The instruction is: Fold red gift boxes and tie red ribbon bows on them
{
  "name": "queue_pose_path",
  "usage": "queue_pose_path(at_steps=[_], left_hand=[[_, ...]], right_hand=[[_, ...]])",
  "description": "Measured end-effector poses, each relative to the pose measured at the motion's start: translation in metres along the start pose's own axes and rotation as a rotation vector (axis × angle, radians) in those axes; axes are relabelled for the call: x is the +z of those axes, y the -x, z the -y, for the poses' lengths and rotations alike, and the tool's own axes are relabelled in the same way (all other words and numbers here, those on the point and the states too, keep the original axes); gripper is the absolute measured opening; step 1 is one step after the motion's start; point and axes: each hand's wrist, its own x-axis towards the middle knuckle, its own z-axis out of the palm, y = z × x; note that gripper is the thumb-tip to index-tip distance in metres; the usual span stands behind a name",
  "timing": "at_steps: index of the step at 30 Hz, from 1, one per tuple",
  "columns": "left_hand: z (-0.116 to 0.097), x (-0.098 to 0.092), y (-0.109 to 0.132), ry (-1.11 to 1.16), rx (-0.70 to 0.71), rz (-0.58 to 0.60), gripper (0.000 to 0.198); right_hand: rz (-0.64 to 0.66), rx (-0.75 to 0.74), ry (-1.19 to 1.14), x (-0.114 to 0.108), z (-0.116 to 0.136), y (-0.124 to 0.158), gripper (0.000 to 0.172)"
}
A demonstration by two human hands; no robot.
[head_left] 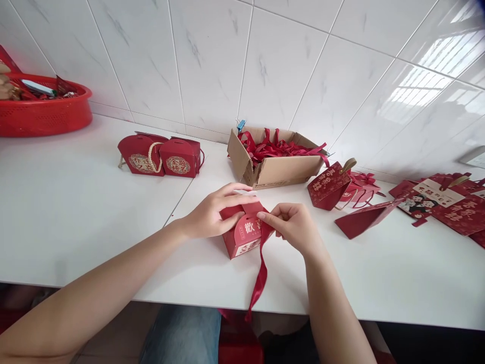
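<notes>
A small red gift box [244,236] with pale characters stands on the white table in front of me. My left hand [217,210] lies over its top left side, thumb on the front flap and fingers closed about the upper edge. My right hand [291,225] pinches a dark red ribbon [261,273] between thumb and forefinger at the box's right side. The ribbon's loose end hangs down past the table's front edge. Part of the box top is hidden under my left fingers.
Behind the box, a cardboard box [291,171] holds many red ribbons. Two finished-looking red boxes [180,157] stand left of it. Several red boxes [329,187] and flat red cartons [454,202] lie at the right. A red basket [45,116] is far left, another person's hand [5,83] beside it.
</notes>
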Motion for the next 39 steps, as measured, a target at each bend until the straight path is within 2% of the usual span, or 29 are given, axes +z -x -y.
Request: queue_pose_path(at_steps=[2, 6, 10, 15, 20, 24, 29, 33, 36, 39], left_hand=[[-0.004, 0.001, 0.000, -0.008, -0.020, 0.007, 0.030], [-0.009, 0.003, 0.000, -0.010, -0.087, 0.000, 0.018], [-0.012, 0.005, -0.001, 0.007, -0.116, 0.008, 0.017], [-0.017, 0.003, -0.001, -0.013, -0.115, -0.067, 0.019], [-0.028, -0.001, -0.002, 0.058, -0.072, -0.113, 0.017], [-0.034, -0.001, -0.002, 0.076, -0.087, -0.107, 0.013], [-0.037, 0.000, -0.001, 0.047, -0.145, -0.133, 0.019], [-0.038, 0.000, 0.000, 0.012, -0.170, -0.256, 0.016], [-0.037, 0.002, 0.001, -0.012, -0.162, -0.248, 0.015], [-0.033, 0.006, 0.001, -0.059, -0.167, -0.211, 0.015]], right_hand=[[-0.037, -0.078, 0.065, -0.002, -0.002, 0.001, 0.043], [-0.003, -0.238, 0.136, -0.005, -0.003, 0.002, 0.033], [-0.033, -0.299, 0.131, -0.005, -0.002, 0.003, 0.029], [0.061, -0.400, 0.052, 0.001, -0.001, 0.004, 0.029], [-0.026, -0.533, 0.133, 0.011, 0.000, 0.006, 0.027], [-0.063, -0.576, 0.161, 0.014, -0.001, 0.005, 0.026], [-0.064, -0.600, 0.205, 0.016, -0.001, 0.006, 0.024], [-0.010, -0.609, 0.210, 0.008, 0.002, 0.011, 0.020], [0.038, -0.581, 0.142, -0.005, 0.006, 0.014, 0.025], [0.148, -0.460, 0.070, -0.019, 0.009, 0.014, 0.031]])
